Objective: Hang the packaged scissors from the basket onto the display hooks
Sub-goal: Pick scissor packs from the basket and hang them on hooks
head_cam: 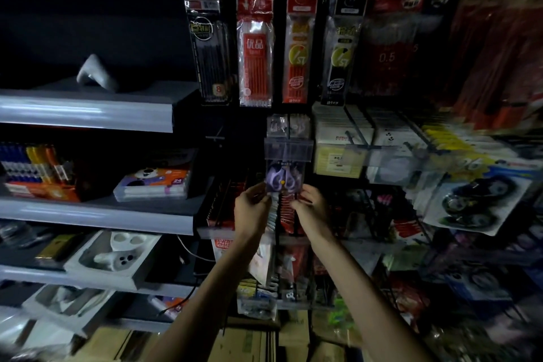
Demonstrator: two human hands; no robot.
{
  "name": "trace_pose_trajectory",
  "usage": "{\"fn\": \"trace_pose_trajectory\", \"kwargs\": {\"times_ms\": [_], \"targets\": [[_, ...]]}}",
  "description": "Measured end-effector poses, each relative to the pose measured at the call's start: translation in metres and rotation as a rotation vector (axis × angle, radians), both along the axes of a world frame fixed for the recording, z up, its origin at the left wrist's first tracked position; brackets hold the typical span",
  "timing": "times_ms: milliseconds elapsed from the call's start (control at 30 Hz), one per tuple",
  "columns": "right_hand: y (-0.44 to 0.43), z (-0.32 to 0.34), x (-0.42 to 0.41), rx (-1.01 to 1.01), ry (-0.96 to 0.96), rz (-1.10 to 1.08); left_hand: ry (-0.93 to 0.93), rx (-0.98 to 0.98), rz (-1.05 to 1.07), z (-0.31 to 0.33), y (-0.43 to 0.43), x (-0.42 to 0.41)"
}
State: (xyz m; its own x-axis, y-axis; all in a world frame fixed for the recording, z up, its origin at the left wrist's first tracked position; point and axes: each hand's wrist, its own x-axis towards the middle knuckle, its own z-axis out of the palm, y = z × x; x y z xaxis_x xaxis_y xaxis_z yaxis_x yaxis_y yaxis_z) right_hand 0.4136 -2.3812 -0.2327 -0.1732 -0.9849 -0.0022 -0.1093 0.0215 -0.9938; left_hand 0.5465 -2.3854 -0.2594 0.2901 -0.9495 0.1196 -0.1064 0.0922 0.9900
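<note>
Risk 1: missing the display hook (289, 134). Cause: very dim light, plus a clear label holder (288, 150) hanging at the hook's front end, directly above the packaged scissors (283, 181) and overlapping the pack's top edge. Hang hole not discernible; impossible to say whether threaded on the hook or not.

Risk 2: snagging the pack top on the label holder and bending the card. Likely cause: pushing straight up without tilting the top past the flap.

Risk 3: losing the pack into the stock below. Likely cause: smooth plastic held only by a light pinch from 2 sides, low on the pack.

Risk 4: nudging the white carded packs (338, 132) hung just to the right, if swung sideways.

Position: pack upright, purple handles facing the camera, at the centre of the rack, under the label holder and between the 2 hands. Left hand (251, 209) at the lower left edge, fingertips (263, 189) curled onto it. Right hand (311, 204) at the lower right edge, fingers (305, 189) curled onto that side. Both gripping the pack; thumb contact too dark and blurred to resolve. Most of the pack standing above the fingertips, clear of both palms.

Basket not in view.
</note>
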Motion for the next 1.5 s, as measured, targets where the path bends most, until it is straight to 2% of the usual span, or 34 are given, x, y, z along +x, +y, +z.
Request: {"fn": "trace_pose_trajectory", "kwargs": {"times_ms": [467,867,1000,1200,1400,1500], "targets": [[-0.005,-0.007,0.002,-0.037,-0.021,-0.028,0.015,0.010,-0.044,-0.002,-0.013,0.000],[-0.003,-0.017,-0.005,-0.035,-0.029,-0.050,-0.126,-0.069,-0.109,0.000,0.003,0.003],[0.010,-0.024,-0.013,-0.075,0.051,-0.041,-0.259,-0.093,-0.087,0.003,0.030,0.007],[0.055,-0.034,-0.023,-0.233,0.337,0.053,-0.603,-0.107,-0.017,0.003,0.092,0.026],[0.106,-0.039,0.007,-0.325,0.606,0.361,-0.996,-0.038,0.101,-0.004,0.169,0.069],[0.120,-0.047,0.036,-0.321,0.702,0.549,-1.102,0.078,0.180,-0.013,0.205,0.099]]}}
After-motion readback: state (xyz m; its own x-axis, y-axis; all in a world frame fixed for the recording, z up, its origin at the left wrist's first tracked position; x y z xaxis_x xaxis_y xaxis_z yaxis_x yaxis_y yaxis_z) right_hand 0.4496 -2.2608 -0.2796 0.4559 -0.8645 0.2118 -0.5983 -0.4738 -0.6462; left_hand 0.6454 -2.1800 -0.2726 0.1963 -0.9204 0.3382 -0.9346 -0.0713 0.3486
